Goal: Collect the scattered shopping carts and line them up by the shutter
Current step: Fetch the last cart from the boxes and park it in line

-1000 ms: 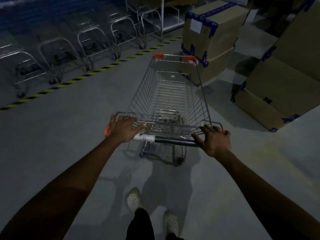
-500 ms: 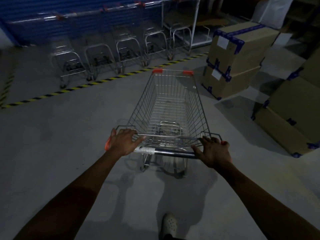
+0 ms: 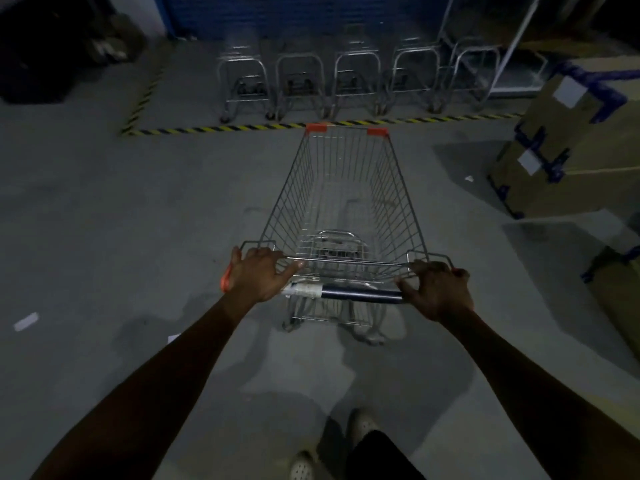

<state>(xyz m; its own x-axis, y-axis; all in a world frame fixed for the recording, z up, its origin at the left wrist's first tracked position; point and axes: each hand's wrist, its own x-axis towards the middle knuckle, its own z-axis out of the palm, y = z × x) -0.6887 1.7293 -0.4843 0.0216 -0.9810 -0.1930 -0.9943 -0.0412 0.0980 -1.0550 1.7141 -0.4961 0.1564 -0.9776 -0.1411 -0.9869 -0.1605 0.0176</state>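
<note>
**A:** Obs. The shopping cart [image 3: 346, 202] stands on the grey floor [image 3: 138, 220]. Its nose is at the yellow-black striped tape [image 3: 207, 128], aimed at the parked carts [image 3: 353, 81] ranged along the blue shutter [image 3: 304, 15]. Cardboard boxes [image 3: 571, 143] sit off to its right.

**B:** Grip?

**A:** The left hand [image 3: 258, 273] curls over the left end of the handle bar [image 3: 360, 292], thumb pointing inward. The right hand [image 3: 438, 292] wraps the right end. Both are closed on the bar, set wide apart.

**B:** Construction?

**A:** The basket is thin bright steel wire in an open grid, tapering toward the nose. Orange plastic corner caps [image 3: 316, 127] sit at the front. The bar is dark and smooth, with a pale worn wrap near the left hand.

**B:** Handling estimate?

**A:** It is empty, so probably light. The frame is rigid and rolls on casters, so it is likely to wander if pushed unevenly. A wide two-handed hold on the bar should steer best. The wire is not fragile but would clatter against the row. The floor looks smooth, so I expect low rolling resistance.
</note>
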